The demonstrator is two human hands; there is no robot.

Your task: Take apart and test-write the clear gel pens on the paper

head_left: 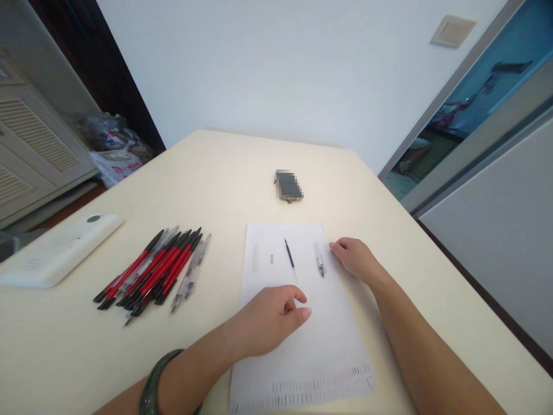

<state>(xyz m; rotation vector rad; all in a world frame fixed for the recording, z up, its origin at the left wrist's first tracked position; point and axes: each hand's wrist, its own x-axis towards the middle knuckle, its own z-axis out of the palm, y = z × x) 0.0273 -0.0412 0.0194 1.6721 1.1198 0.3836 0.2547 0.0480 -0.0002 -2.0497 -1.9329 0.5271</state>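
Note:
My left hand (276,317) is over the middle of a white sheet of paper (319,340), thumb and index finger apart, nothing visible between them; its other fingers are curled underneath. My right hand (354,258) rests at the sheet's right edge with its fingers drawn together, and no object shows in it. Between and beyond the hands, pen parts lie apart on the paper: a faint clear tube (256,257), a tiny grey piece (272,259), a dark ink refill (290,253) and a clear pen barrel part (320,262), nearest my right hand.
To the left lies a heap of red-and-black and clear pens (155,271), beside a white rounded device (64,251). A pixelated dark object (289,185) sits farther back. Rows of short strokes mark the sheet's near edge. A wall (268,69) stands behind the table.

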